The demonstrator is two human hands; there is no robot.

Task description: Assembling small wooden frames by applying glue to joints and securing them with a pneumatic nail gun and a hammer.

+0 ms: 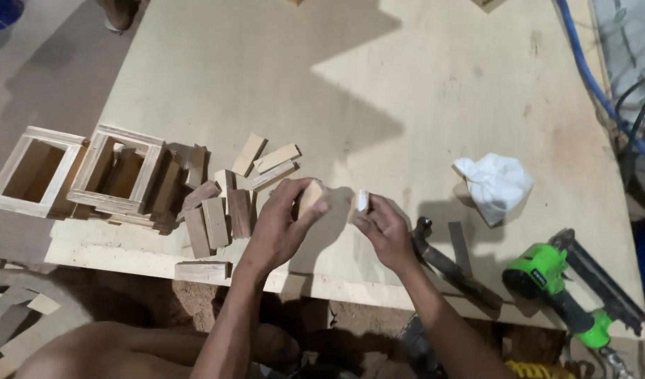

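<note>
Gripping small pale wood block (310, 197), your left hand (280, 228); right hand (386, 228) pinches white piece (362, 201); rough wood offcuts (217, 217) at nine o'clock.

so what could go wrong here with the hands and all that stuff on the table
1. The left hand holds a small wood block by the fingertips, and the right hand pinches a small white piece; either could slip.
2. One loose block lies at the table edge and could be knocked off.
3. The green nail gun sits at the same edge near the right arm; an elbow bump might push it over.
</note>
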